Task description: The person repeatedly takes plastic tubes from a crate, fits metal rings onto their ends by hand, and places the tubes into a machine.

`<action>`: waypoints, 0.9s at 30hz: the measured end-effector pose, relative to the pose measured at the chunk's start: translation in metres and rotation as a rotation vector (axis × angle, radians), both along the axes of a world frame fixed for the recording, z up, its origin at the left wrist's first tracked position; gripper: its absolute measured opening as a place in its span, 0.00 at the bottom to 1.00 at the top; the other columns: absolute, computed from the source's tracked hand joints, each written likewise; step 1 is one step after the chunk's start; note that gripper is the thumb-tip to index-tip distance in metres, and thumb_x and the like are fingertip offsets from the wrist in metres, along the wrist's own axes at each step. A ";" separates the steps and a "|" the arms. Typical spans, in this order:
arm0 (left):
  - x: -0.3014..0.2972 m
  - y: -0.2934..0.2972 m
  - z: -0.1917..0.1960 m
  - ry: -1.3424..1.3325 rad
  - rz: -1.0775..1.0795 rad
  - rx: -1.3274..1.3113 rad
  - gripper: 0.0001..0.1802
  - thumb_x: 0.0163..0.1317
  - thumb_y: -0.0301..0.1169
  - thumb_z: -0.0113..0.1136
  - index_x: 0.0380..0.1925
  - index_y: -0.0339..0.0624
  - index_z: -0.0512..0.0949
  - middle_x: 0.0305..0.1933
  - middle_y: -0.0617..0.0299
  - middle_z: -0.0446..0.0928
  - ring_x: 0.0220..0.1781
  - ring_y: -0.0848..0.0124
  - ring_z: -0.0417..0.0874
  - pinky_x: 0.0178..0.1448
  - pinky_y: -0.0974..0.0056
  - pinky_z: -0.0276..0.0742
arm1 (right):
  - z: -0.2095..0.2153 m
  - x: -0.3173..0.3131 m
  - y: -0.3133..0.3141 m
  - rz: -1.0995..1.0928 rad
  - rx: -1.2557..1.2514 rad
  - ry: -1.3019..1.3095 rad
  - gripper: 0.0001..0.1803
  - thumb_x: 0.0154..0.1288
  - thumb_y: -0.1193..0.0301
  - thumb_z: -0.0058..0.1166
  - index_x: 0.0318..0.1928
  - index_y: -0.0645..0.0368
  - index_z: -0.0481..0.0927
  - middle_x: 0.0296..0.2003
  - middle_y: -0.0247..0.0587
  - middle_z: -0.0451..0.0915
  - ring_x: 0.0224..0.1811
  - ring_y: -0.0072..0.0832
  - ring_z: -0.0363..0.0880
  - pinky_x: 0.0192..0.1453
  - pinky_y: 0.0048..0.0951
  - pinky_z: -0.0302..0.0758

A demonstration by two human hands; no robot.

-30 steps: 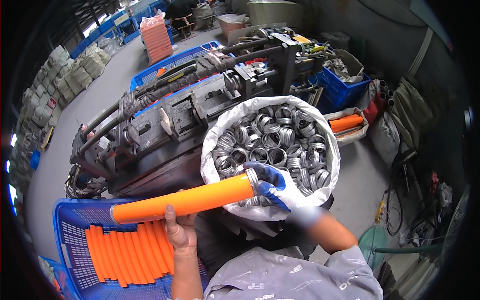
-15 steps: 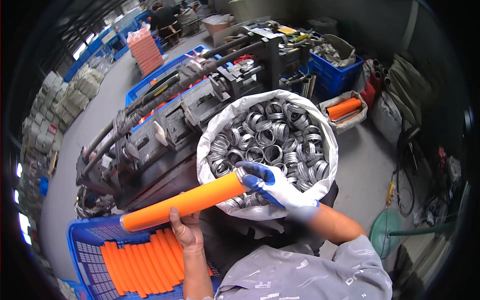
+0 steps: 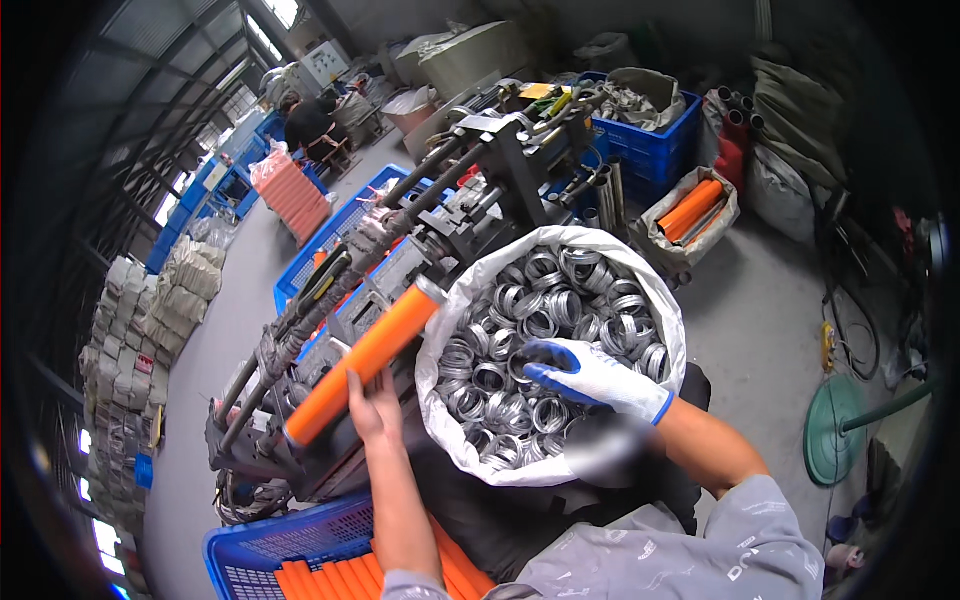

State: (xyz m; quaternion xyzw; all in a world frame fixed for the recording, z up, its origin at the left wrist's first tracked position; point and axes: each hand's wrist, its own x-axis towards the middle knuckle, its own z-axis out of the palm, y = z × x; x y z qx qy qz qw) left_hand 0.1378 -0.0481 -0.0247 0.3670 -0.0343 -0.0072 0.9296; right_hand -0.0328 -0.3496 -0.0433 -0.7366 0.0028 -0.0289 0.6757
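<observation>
An orange tube [image 3: 362, 362] is in my bare left hand [image 3: 374, 402], whose fingers are closed round it from below. The tube slants up to the right in front of the machine, with a silvery metal ring at its upper end. My right hand [image 3: 592, 380], in a white glove with blue-coated fingers, is over a white sack [image 3: 436, 400] full of silvery metal rings [image 3: 549, 413]. Its thumb and fingers look parted, close to the rings; nothing plainly shows in its grasp. More orange tubes [image 3: 335, 580] lie in the blue crate [image 3: 290, 530] at lower left.
Beyond the sack stands a machine with long metal rods [image 3: 440, 160]. At the back right are a blue crate [image 3: 655, 140] and a small sack of orange tubes [image 3: 692, 212]. A green round base [image 3: 836, 430] stands at right. Another person [image 3: 312, 125] sits far back.
My left hand has raised the tube up and to the right, tilting it more steeply. My right hand has left the tube's end and moved over the rings. The view has shifted.
</observation>
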 end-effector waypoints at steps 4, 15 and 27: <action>0.101 -0.007 0.003 0.156 0.109 0.204 0.34 0.67 0.54 0.64 0.68 0.50 0.69 0.71 0.57 0.69 0.73 0.65 0.68 0.79 0.49 0.49 | -0.005 0.007 0.003 0.048 -0.085 -0.043 0.32 0.70 0.52 0.61 0.62 0.66 0.77 0.53 0.47 0.84 0.56 0.28 0.81 0.63 0.31 0.75; 0.145 -0.028 -0.061 0.383 0.125 0.262 0.38 0.56 0.65 0.67 0.60 0.54 0.77 0.64 0.65 0.78 0.75 0.68 0.67 0.80 0.46 0.37 | 0.024 -0.002 0.000 0.088 0.061 0.103 0.26 0.73 0.61 0.60 0.64 0.63 0.77 0.57 0.39 0.82 0.57 0.22 0.77 0.64 0.28 0.72; 0.127 -0.041 -0.032 0.483 0.259 0.345 0.46 0.54 0.66 0.67 0.67 0.54 0.69 0.62 0.56 0.76 0.67 0.59 0.75 0.69 0.46 0.58 | 0.021 0.001 0.002 0.062 0.012 0.107 0.22 0.73 0.66 0.59 0.62 0.62 0.79 0.48 0.30 0.82 0.47 0.15 0.75 0.53 0.20 0.72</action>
